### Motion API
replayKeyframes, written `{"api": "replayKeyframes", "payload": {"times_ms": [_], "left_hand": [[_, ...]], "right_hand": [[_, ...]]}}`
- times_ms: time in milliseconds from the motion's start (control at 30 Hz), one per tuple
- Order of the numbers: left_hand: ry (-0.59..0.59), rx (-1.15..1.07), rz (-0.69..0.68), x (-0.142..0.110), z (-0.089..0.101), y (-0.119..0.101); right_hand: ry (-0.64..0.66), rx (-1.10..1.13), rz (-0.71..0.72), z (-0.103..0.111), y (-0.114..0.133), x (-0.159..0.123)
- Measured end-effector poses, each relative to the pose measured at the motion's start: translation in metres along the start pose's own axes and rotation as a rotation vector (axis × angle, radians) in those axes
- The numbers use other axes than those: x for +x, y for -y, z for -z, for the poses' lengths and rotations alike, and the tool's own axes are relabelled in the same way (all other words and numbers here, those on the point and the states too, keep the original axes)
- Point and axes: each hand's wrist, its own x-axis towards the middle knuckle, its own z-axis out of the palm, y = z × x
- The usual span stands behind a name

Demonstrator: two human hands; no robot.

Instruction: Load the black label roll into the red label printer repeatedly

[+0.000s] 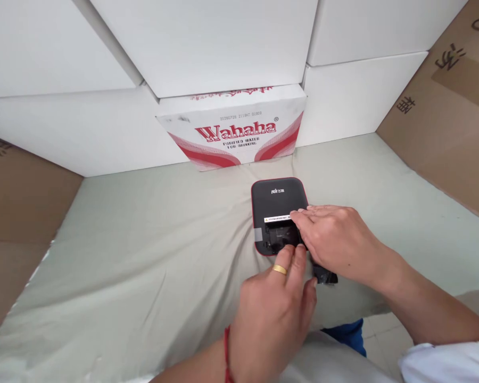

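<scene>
The flat black, red-rimmed plastic device lies on pale-green cloth; the left hand touches its lower edge, the right hand its right side; whether either grips, I cannot tell; steady, even pressure seems best.

The flat device looks like smooth, matt black plastic, glossier inside its recess. A translucent, filmy strip of tape sits at its left edge. The black piece to the near right shines. Beneath lies dull, creased cloth. The far white boxes look smooth, low-sheen; at right stands matt brown cardboard. The ring is polished yellow metal, the bracelet red cord.
</scene>
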Motion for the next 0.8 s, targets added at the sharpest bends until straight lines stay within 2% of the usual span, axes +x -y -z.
{"api": "replayKeyframes", "payload": {"times_ms": [100,200,267,333,400,500,633,800], "left_hand": [[-0.168,-0.23,0.136,0.001,0.014,0.024],[-0.375,-0.439,0.414,0.007,0.013,0.064],[-0.324,-0.716,0.479,0.014,0.0,0.091],[-0.22,-1.024,0.438,0.022,-0.017,0.112],[-0.139,-1.215,0.407,0.028,-0.035,0.123],[-0.106,-1.439,0.42,0.035,-0.056,0.126],[-0.122,-1.586,0.42,0.038,-0.07,0.122],[-0.109,-1.536,0.343,0.034,-0.079,0.126]], "right_hand": [[-0.231,0.016,-0.006,-0.013,-0.002,-0.008],[-0.413,0.129,-0.002,-0.026,0.001,-0.017],[-0.474,0.255,0.053,-0.033,0.007,-0.024],[-0.487,0.36,0.127,-0.04,0.013,-0.031],[-0.483,0.41,0.161,-0.045,0.018,-0.039],[-0.479,0.42,0.15,-0.052,0.021,-0.047],[-0.466,0.406,0.148,-0.055,0.022,-0.05],[-0.444,0.426,0.126,-0.048,0.022,-0.046]]}}
